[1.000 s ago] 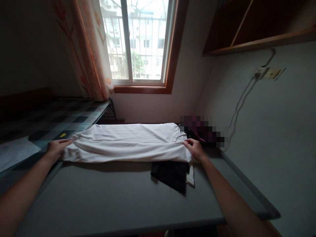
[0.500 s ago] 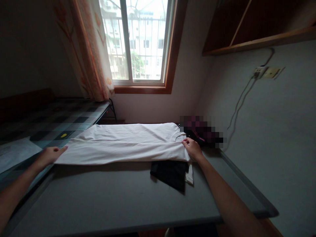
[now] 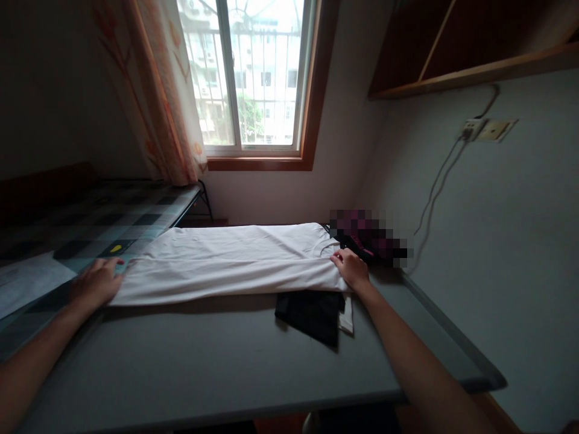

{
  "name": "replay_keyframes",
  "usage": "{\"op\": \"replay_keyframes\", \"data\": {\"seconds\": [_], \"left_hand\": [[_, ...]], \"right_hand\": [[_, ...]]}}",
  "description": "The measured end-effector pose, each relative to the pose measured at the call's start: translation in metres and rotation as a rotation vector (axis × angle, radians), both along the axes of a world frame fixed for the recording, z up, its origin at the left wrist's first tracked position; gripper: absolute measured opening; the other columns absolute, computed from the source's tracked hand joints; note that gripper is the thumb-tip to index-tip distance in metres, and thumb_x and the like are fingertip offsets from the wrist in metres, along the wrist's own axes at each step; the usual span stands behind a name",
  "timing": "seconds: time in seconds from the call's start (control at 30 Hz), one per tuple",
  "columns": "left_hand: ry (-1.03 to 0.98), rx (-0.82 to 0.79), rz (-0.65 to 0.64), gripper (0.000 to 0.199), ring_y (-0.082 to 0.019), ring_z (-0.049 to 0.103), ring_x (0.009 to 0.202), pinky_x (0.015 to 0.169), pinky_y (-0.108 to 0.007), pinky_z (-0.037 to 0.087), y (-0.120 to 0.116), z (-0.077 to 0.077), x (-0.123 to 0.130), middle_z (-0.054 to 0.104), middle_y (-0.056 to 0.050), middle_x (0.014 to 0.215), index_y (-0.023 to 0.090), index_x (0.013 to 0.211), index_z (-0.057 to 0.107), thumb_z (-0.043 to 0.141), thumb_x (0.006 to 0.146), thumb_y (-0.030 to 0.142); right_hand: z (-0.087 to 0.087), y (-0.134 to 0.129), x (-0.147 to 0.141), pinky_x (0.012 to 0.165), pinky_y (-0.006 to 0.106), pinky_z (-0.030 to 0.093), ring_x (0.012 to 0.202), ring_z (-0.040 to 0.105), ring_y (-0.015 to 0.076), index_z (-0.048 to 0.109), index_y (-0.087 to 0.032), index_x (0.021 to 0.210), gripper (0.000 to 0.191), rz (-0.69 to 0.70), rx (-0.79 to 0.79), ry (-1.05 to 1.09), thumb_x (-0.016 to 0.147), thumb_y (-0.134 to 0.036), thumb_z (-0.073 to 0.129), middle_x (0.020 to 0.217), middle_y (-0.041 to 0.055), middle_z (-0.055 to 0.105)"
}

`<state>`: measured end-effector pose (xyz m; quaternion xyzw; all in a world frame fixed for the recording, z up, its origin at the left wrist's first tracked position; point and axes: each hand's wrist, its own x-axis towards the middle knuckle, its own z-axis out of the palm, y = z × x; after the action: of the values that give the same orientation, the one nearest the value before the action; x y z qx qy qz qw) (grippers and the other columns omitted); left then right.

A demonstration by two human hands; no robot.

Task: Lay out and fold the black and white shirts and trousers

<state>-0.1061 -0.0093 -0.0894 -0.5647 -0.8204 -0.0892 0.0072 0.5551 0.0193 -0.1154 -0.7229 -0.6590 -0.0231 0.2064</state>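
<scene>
A white T-shirt (image 3: 235, 265) lies lengthwise across the grey table (image 3: 190, 367), its near side folded over in a long strip. Its collar points right and its hem left. At the hem's near corner my left hand (image 3: 98, 282) rests against the cloth, fingers stretched out and slightly blurred. My right hand (image 3: 351, 268) pinches the shirt's folded edge beside the collar. Partly under the shirt on the near side is a black cloth piece (image 3: 310, 316), with a small white cloth end (image 3: 346, 316) next to it.
Behind the collar sits a dark, pixelated bundle (image 3: 371, 238). A bed with a checked cover (image 3: 149, 208) adjoins the table on the left, with a pale sheet (image 3: 34, 280) on it. Cables (image 3: 434, 187) hang along the right wall. A window and curtain (image 3: 158, 102) are behind.
My left hand has let go of the hem corner; its fingers have opened and moved slightly inward over the edge. The right hand keeps its pinch near the collar.
</scene>
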Motion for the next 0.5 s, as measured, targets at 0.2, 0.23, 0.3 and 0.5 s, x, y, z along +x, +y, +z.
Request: {"op": "replay_keyframes", "data": {"seconds": [0.2,0.23,0.3,0.5], "left_hand": [[0.093,-0.056,-0.312,0.047,-0.034,0.044,0.129,0.104,-0.049,0.03,0.011,0.011,0.053,0.052,-0.017,0.138,0.014,0.128,0.057,0.031,0.093,0.032],[0.083,-0.071,-0.348,0.048,-0.033,0.043,0.13,0.105,-0.049,0.028,0.014,0.009,0.058,0.054,-0.016,0.137,0.015,0.127,0.058,0.031,0.093,0.033],[0.067,-0.084,-0.376,0.047,-0.034,0.044,0.129,0.104,-0.049,0.028,0.022,0.006,0.064,0.057,-0.017,0.134,0.017,0.124,0.061,0.034,0.092,0.037],[0.073,-0.12,-0.268,0.042,-0.037,0.053,0.112,0.096,-0.051,0.033,0.037,0.001,0.06,0.064,-0.019,0.116,0.017,0.105,0.068,0.042,0.089,0.046]], "right_hand": [[-0.003,0.001,0.001,0.062,0.026,0.039,0.081,0.063,0.0197,0.07,-0.023,0.097,0.022,-0.007,-0.041,-0.005,0.091,-0.037,0.054,0.103,0.0079,0.066],[-0.004,0.001,0.001,0.062,0.026,0.038,0.081,0.063,0.0196,0.07,-0.023,0.097,0.022,-0.005,-0.037,0.002,0.091,-0.037,0.054,0.102,0.0078,0.066],[-0.005,0.001,0.002,0.062,0.026,0.038,0.08,0.063,0.0195,0.07,-0.023,0.096,0.022,-0.005,-0.028,0.023,0.091,-0.037,0.054,0.101,0.0077,0.066],[-0.007,0.005,0.005,0.062,0.026,0.038,0.082,0.062,0.0204,0.071,-0.022,0.091,0.02,-0.007,-0.028,0.113,0.088,-0.037,0.057,0.097,0.0077,0.068]]}}
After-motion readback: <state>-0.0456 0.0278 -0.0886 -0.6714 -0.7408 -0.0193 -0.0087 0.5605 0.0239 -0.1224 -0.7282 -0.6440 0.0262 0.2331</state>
